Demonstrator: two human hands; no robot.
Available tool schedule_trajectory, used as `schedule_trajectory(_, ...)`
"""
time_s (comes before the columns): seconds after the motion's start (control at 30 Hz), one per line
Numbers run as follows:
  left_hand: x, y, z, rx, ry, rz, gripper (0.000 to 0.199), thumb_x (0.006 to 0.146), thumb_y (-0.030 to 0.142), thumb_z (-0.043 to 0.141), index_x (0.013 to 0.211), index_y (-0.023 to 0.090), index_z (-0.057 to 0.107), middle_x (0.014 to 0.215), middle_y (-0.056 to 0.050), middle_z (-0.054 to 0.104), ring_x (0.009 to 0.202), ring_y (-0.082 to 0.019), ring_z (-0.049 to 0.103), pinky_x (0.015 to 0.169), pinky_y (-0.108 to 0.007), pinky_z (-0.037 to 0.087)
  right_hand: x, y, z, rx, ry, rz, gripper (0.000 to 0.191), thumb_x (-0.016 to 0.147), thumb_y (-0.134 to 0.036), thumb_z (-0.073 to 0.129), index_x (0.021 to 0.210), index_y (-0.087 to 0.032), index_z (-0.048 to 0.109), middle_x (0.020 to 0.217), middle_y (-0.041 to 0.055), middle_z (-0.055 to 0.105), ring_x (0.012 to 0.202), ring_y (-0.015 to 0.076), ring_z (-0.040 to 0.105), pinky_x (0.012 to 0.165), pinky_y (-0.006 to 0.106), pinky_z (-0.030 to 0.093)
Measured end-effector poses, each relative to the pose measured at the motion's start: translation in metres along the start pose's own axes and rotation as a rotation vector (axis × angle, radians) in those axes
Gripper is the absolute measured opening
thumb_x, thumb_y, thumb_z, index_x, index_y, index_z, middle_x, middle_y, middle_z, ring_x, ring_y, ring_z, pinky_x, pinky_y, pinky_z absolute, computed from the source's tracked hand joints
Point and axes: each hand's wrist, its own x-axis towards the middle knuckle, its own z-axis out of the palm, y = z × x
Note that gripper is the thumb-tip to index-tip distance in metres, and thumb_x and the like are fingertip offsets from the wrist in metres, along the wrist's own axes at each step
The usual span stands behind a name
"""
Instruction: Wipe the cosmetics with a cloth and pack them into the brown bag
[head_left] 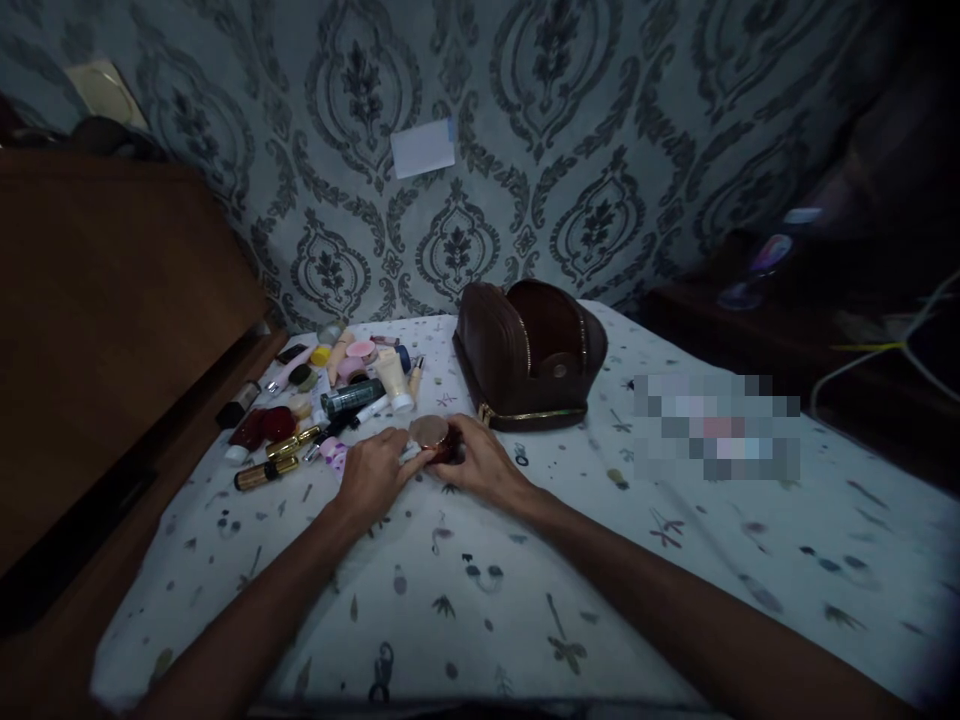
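Observation:
A small round jar (430, 433) with a pale top and a reddish, shiny side is between my two hands. My right hand (482, 463) has its fingers wrapped round the jar's right side. My left hand (373, 472) is closed at its left side, thumb against the jar; a small pale thing shows by those fingers. Behind my right hand stands a brown leather bag (487, 345), its zipped top open. Left of the bag lies a pile of cosmetics, with a cream tube (393, 377), a dark green bottle (352, 397) and a gold-and-black tube (266, 472).
The hands work over a white patterned cloth (450, 620). A brown wooden board (112, 330) rises at the left, and a papered wall (517, 130) stands behind. On the right are a blurred-out patch, a dark surface with a bottle (769, 255), and a pale cable (855, 362).

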Motion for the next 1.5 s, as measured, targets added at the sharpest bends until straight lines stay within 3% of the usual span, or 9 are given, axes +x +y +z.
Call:
schedule_trajectory(0.3,0.001,-0.002,-0.009,-0.203,0.133,0.182,0.031,0.099,0.03,0.037,0.074,0.02,0.052,0.069,-0.002,0.056,0.065,-0.016,0.055,0.062,-0.027,0.04,0.001,-0.005,-0.003,0.073,0.05,0.024,0.031,0.067,-0.027,0.072,0.094,-0.019,0.057,0.091,0.0026,0.062,0.084,0.0189,0.059,0.077,0.032,0.046)
schedule_trajectory(0.5,-0.001,0.001,-0.01,-0.139,0.206,0.364,0.021,0.098,0.026,0.042,0.091,0.018,0.061,0.085,-0.007,0.058,0.08,-0.019,0.056,0.07,-0.03,0.046,0.001,-0.006,-0.006,0.06,0.05,0.005,0.032,0.068,-0.026,0.076,0.095,-0.017,0.06,0.091,0.0033,0.062,0.084,0.0192,0.059,0.079,0.033,0.047)
schedule_trajectory(0.8,-0.004,0.005,-0.011,-0.071,0.22,0.442,0.018,0.095,0.024,0.049,0.1,0.021,0.065,0.098,-0.009,0.06,0.09,-0.021,0.055,0.072,-0.032,0.047,-0.003,-0.004,-0.002,0.065,0.029,-0.171,0.047,0.072,-0.023,0.073,0.116,-0.019,0.059,0.097,0.0046,0.056,0.09,0.0217,0.057,0.081,0.035,0.049)
schedule_trajectory(1.07,-0.005,0.017,-0.013,-0.126,0.283,0.336,0.017,0.097,0.025,0.047,0.094,0.018,0.062,0.094,-0.008,0.058,0.088,-0.02,0.055,0.073,-0.032,0.046,-0.008,-0.006,-0.001,0.008,-0.013,-0.295,0.05,0.079,-0.018,0.069,0.126,-0.019,0.051,0.106,0.0086,0.054,0.101,0.026,0.055,0.087,0.042,0.051)
schedule_trajectory(1.5,0.006,0.015,-0.021,-0.504,0.247,-0.05,0.023,0.091,0.028,0.051,0.07,0.02,0.052,0.076,0.0,0.049,0.074,-0.016,0.051,0.069,-0.027,0.041,-0.012,-0.017,-0.004,-0.147,-0.093,-0.479,0.063,0.079,-0.01,0.069,0.136,-0.017,0.043,0.122,0.0157,0.052,0.116,0.0321,0.052,0.095,0.049,0.052)
